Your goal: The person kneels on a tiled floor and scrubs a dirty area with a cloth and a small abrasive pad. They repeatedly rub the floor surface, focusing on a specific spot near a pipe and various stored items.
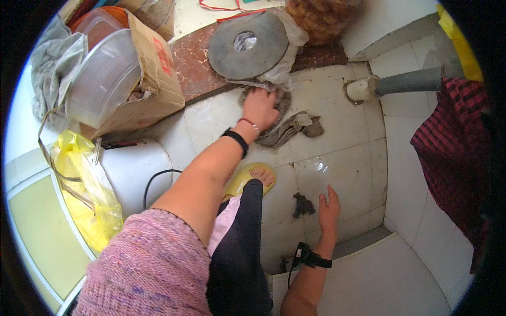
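My left hand [261, 107] presses down on a grey-brown cloth [284, 103] on the tiled floor, below a round grey disc [259, 59] with a central hole. Its fingertips are partly hidden in the cloth, so its grip is unclear. The rumpled cloth part [276, 134] trails to the right of that wrist; whether it is the same piece is not plain. My right hand [330, 207] is raised at the lower right, fingers apart and holding nothing. A dark wet clump [303, 205] lies on the floor to its left.
A cardboard box [158, 79] with clear plastic tubs [106, 75] stands at upper left, above a yellow plastic bag [87, 189]. A grey pipe [411, 81] meets a white floor fitting [361, 89]. Red-black striped fabric [454, 150] hangs at right. A foot in a yellow slipper [237, 181] stands between the arms.
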Demonstrator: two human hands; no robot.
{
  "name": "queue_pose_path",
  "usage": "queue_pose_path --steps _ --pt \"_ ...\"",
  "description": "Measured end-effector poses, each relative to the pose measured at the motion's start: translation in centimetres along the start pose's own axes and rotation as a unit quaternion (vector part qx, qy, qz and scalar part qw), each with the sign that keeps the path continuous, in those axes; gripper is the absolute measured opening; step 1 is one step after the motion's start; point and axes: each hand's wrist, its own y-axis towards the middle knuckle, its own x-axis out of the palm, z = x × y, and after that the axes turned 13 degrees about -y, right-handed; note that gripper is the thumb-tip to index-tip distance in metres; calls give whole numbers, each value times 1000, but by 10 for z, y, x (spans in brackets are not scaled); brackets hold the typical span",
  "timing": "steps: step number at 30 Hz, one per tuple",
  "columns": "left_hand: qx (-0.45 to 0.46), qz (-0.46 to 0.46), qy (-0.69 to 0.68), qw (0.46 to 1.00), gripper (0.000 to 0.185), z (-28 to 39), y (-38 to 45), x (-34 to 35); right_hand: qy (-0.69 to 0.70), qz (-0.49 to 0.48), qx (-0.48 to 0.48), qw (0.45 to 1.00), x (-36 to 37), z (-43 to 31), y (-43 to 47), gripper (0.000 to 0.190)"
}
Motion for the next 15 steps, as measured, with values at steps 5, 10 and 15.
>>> queue_pose_path --steps 5,10,15 --pt "23 143 16 989 59 -48 -53 -7 -204 19 13 979 42 -2 -24 56" --pt "96 15 -100 990 64 -44 -82 12 -81 48 65 993 91 -22 -43 49" --pt "208 -48 -209 954 60 50 -56 75 -7 187 111 976 64 -14 -19 48"
